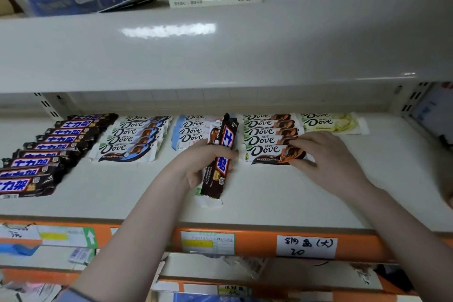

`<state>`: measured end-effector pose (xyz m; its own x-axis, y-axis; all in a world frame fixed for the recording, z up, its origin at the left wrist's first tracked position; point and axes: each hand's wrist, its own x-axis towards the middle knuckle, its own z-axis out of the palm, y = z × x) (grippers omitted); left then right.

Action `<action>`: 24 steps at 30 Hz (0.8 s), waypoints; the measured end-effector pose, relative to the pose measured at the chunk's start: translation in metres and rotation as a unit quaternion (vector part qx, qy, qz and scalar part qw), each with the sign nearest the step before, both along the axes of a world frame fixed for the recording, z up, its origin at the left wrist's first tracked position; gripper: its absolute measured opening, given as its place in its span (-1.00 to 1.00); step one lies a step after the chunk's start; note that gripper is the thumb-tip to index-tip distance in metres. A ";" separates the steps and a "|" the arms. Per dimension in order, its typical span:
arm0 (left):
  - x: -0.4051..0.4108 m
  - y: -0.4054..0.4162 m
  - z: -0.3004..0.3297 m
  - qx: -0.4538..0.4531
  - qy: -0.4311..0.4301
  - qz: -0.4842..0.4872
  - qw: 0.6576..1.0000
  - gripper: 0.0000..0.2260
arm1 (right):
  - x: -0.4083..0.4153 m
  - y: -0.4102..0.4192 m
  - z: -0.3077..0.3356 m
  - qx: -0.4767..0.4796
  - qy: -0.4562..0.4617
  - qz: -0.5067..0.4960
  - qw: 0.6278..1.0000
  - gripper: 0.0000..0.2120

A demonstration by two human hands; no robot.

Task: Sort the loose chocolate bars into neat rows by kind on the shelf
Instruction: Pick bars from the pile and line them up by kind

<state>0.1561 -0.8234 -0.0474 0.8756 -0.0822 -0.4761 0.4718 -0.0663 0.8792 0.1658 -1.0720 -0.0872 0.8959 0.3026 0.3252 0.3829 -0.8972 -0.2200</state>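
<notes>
My left hand (196,167) is clamped around a dark brown, long, glossy Snickers bar (220,157) with a blue and white logo, held upright above the near middle of the white metal shelf (269,198). Under it I also seem to grip a white wrapper, whose end pokes out below. My right hand (326,154) lies just to the right, fingers together and pressing on the near end of the front white Dove bar with an orange-brown picture (272,153), squaring it against its row.

I judge the sorting nearly done: this step is tidying the orange Dove row while the stray Snickers waits in my grip. Next it calls for carrying that bar far left, to the slanting row of matching dark brown Snickers bars (49,149), well apart from my hand.

Between lie a row of blue-trimmed white Dove bars (130,147) and a pale blue Dove row (188,137); a green Dove pair (328,122) sits far right.
</notes>
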 end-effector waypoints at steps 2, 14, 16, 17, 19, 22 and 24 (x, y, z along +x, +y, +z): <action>-0.008 0.004 0.004 0.004 0.000 -0.012 1.000 -0.83 | -0.002 0.002 0.005 0.022 0.008 -0.019 1.000 -0.62; -0.048 0.018 0.019 -0.150 -0.107 0.168 0.968 -0.89 | -0.042 0.099 0.032 0.274 0.137 0.101 0.947 -0.72; -0.056 0.029 0.016 -0.180 -0.116 0.225 0.951 -0.85 | -0.049 0.118 0.029 0.272 0.156 0.129 0.941 -0.72; -0.060 0.036 0.014 -0.193 -0.118 0.241 0.944 -0.83 | -0.052 0.127 0.027 0.272 0.160 0.136 0.939 -0.71; -0.068 0.051 0.010 -0.210 -0.125 0.261 0.934 -0.87 | -0.058 0.147 0.024 0.268 0.166 0.140 0.939 -0.66; -0.075 0.080 0.006 -0.251 -0.137 0.274 0.918 -0.91 | -0.069 0.184 0.023 0.266 0.182 0.141 0.936 -0.61; -0.077 0.108 0.004 -0.270 -0.146 0.261 0.915 -0.94 | -0.074 0.219 0.020 0.268 0.174 0.141 0.937 -0.60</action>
<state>0.0790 -0.7155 -0.0434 0.9462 0.2282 -0.2292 0.0557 0.5831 0.8105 0.0917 -0.8527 -0.0669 0.8844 0.4208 0.2020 0.4108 -0.4961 -0.7650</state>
